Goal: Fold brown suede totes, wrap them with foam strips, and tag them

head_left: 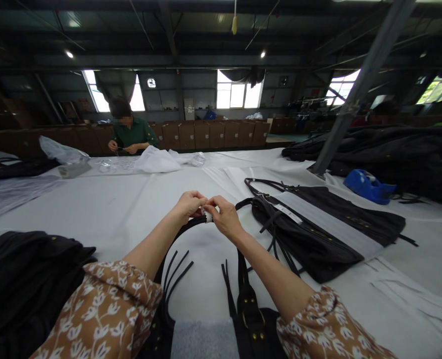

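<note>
My left hand (191, 204) and my right hand (222, 215) meet in front of me, fingers pinched together. Between them is a small white strip (208, 216) around the black handles (191, 223) of a bag. That black bag (267, 331) lies nearest me, partly under my arms, with brass-coloured rings and studs, thin loose straps and a grey-white sheet (205, 339) on it. My fingertips hide part of the strip. To the right lies another black bag (333, 219), its handles held by a white band and a pale sheet across it.
Black bags or fabric are heaped at the left (26, 294) and far right (403, 154). A blue tape dispenser (369, 186) sits near a grey post (359, 94). Across the white-covered table (131, 199), a person in green (134, 132) handles something small near clear plastic bags (157, 159).
</note>
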`<state>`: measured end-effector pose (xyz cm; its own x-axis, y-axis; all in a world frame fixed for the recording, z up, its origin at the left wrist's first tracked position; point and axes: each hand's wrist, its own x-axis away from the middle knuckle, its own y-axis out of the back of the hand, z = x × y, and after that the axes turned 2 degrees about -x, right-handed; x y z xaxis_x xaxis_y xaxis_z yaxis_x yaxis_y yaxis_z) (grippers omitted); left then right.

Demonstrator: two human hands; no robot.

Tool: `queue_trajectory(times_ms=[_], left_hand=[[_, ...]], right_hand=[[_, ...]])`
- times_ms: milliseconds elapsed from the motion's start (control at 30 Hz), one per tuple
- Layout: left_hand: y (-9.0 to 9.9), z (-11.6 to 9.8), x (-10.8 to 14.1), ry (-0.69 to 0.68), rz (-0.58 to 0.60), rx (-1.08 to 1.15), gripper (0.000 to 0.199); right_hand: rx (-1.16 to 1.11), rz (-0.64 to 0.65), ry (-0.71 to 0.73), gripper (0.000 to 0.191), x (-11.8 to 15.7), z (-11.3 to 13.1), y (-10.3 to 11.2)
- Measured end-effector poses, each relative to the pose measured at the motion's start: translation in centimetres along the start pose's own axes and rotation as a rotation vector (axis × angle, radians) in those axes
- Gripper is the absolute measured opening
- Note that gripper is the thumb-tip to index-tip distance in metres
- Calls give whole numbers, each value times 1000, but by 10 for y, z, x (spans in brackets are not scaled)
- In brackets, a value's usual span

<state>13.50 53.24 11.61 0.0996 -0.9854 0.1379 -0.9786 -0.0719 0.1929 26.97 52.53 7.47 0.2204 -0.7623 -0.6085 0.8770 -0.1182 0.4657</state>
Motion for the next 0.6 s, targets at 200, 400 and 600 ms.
queue_trajectory(times_ms=[200,400,600], left_hand=[[5,3,-12,-157,-210,-48,12],[7,-10,-13,-278,-153,-114,9],[6,3,-22,-259,-288,-78,10]], right_hand=[[189,114,180,16,22,-2,2],[223,264,222,38,13,-12,1],[154,384,188,34,19,-16,-4]])
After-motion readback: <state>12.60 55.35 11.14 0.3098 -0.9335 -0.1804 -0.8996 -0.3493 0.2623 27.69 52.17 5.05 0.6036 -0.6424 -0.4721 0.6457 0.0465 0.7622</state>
